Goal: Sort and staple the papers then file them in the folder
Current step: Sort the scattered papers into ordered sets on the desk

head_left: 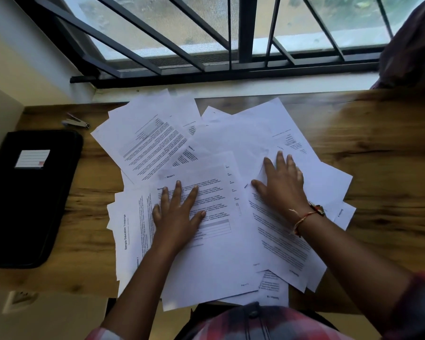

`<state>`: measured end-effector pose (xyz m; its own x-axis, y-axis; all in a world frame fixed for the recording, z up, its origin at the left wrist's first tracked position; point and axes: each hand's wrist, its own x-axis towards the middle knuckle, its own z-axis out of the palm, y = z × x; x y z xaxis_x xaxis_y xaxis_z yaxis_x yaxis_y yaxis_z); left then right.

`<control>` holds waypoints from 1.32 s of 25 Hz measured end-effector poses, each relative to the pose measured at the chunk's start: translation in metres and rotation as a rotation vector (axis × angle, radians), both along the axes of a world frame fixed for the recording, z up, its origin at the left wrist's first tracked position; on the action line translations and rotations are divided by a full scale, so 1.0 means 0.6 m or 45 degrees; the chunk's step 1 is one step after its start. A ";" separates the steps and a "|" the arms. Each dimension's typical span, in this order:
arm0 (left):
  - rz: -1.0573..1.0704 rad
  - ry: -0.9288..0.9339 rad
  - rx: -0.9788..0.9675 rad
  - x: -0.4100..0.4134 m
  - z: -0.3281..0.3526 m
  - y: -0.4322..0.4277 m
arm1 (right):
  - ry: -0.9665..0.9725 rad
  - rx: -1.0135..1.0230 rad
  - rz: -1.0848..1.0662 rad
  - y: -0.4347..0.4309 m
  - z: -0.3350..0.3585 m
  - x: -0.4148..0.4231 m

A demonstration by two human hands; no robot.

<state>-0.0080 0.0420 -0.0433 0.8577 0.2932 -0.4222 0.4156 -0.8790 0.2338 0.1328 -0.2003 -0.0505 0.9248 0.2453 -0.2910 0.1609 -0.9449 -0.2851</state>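
Several white printed papers [155, 143] lie scattered and overlapping across the middle of the wooden desk [378, 148]. My left hand [177, 212] rests flat with spread fingers on a printed sheet near the front centre. My right hand [282, 185] presses flat on the sheets to the right, fingers straight. A black folder [27, 200] with a white label lies closed at the desk's left end. A small silver stapler [75, 121] sits just behind the folder.
A window with dark metal bars [206, 45] runs along the back edge of the desk. A wall [0, 114] borders the left side. Some sheets overhang the desk's front edge near my body.
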 end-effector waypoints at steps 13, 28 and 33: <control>0.010 0.000 -0.005 0.013 0.004 -0.004 | 0.068 0.035 0.321 -0.005 0.002 0.056; 0.111 -0.115 0.017 0.105 -0.002 0.208 | 0.070 0.476 -0.063 0.133 0.064 -0.064; 0.128 -0.285 0.021 0.092 -0.016 0.205 | 0.248 0.625 -0.420 0.104 0.056 -0.066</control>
<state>0.0470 0.1652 -0.0527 0.8954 0.3875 -0.2196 0.4410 -0.8402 0.3155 0.0930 -0.1378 -0.0168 0.9160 0.1032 -0.3877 -0.2161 -0.6873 -0.6934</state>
